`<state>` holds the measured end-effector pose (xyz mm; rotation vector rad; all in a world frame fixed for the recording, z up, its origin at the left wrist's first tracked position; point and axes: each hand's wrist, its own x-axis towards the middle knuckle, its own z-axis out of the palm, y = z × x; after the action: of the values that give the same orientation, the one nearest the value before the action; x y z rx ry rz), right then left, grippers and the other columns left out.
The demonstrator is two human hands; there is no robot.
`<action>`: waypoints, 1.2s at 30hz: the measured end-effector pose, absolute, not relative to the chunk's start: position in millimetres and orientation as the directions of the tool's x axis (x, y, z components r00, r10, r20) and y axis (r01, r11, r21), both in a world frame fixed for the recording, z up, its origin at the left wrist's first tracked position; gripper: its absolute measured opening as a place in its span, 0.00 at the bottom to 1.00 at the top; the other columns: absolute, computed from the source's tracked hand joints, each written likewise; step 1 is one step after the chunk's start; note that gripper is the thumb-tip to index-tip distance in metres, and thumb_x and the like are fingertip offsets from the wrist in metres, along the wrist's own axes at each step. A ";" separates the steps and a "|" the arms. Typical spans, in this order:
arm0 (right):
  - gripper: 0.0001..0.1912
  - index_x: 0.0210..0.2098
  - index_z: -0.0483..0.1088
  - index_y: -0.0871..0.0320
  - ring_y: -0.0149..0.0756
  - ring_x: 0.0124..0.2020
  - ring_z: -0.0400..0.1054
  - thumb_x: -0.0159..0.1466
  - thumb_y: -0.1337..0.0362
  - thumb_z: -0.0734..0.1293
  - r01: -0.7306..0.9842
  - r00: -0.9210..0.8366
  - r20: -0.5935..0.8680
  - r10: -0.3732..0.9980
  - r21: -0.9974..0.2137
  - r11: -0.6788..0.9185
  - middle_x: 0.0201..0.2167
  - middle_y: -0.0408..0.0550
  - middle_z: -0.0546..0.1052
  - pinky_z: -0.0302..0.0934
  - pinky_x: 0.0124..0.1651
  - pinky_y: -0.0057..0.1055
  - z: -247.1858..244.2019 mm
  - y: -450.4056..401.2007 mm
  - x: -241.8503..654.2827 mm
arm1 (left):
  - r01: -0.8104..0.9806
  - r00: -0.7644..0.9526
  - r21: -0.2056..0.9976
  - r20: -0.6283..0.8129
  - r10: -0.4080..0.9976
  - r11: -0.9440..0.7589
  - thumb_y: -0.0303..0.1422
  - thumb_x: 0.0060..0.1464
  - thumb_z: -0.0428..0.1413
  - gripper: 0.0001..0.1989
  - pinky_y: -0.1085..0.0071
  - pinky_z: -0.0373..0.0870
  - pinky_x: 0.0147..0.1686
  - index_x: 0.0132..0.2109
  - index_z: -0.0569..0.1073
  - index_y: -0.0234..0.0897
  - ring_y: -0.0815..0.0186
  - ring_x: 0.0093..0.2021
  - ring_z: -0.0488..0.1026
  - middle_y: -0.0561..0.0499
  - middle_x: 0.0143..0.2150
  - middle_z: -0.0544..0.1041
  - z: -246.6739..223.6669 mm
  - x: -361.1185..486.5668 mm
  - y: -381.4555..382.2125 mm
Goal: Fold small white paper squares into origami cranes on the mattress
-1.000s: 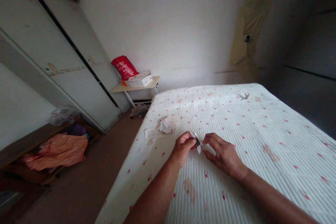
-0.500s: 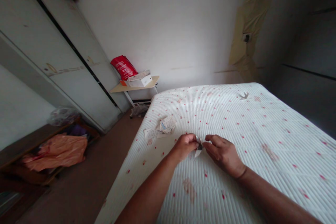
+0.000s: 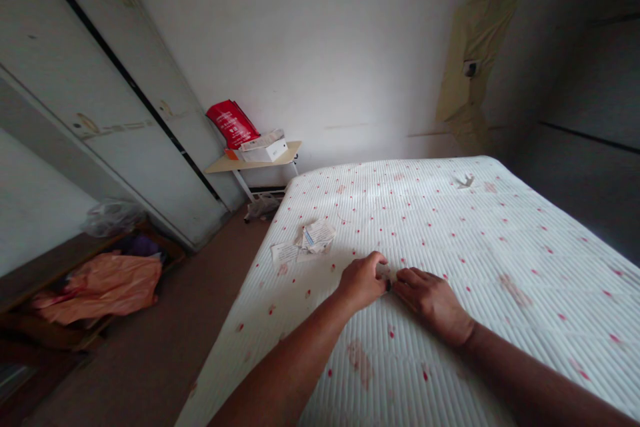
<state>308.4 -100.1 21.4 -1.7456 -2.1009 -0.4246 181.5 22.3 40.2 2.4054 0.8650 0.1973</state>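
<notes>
Close together over the bed's striped, red-dotted cover (image 3: 425, 360), both hands hold one small piece of paper (image 3: 383, 271). My left hand (image 3: 364, 280) pinches its left side between thumb and fingers. From the right, my right hand (image 3: 429, 297) has its fingers bent over the other side. Most of the piece is hidden by the fingers, so its shape is unclear. A little pile of printed paper pieces (image 3: 317, 237) lies on the cover ahead and to the left. Farther off at the right sits a folded white paper piece (image 3: 466, 181).
Beyond the bed's far left corner stands a small table (image 3: 220, 165) with a red bag (image 3: 233, 123) and a white box (image 3: 270, 148). An orange plastic bag (image 3: 107, 287) rests on a low wooden shelf at left. A wardrobe (image 3: 115, 80) lines the left wall.
My left hand has shifted slightly right and its wrist has turned. The right fingers have curled down over the paper, and the pale flap that hung below it no longer shows.
</notes>
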 end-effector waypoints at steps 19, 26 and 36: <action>0.14 0.47 0.69 0.55 0.35 0.34 0.67 0.66 0.67 0.56 0.963 -0.183 0.378 0.908 -0.119 0.244 0.38 0.51 0.72 0.63 0.34 0.29 16.9 -112.5 323.2 | 0.396 0.774 0.486 0.281 0.568 -0.779 0.24 0.49 0.53 0.09 0.68 0.60 0.41 0.33 0.76 0.41 0.66 0.38 0.69 0.53 0.33 0.75 19.0 151.9 -0.3; 0.14 0.48 0.69 0.52 0.34 0.36 0.67 0.66 0.67 0.57 0.952 -0.176 0.347 0.921 -0.178 0.249 0.40 0.49 0.71 0.63 0.36 0.29 21.3 -111.3 320.3 | 0.365 0.803 0.451 0.289 0.521 -0.814 0.26 0.49 0.54 0.09 0.67 0.59 0.41 0.35 0.78 0.43 0.66 0.39 0.67 0.52 0.33 0.74 18.8 146.7 0.2; 0.16 0.50 0.68 0.53 0.35 0.35 0.65 0.64 0.68 0.59 0.955 -0.187 0.319 0.929 -0.164 0.249 0.38 0.49 0.71 0.62 0.36 0.31 24.4 -113.0 318.3 | 0.361 0.869 0.158 0.301 0.393 -0.919 0.30 0.57 0.50 0.09 0.65 0.55 0.38 0.35 0.75 0.43 0.65 0.37 0.63 0.51 0.31 0.71 28.5 145.3 -4.6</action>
<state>318.3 -113.0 24.4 -1.7300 -2.1765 -0.1003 145.3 -4.6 28.5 2.9432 0.5952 0.5052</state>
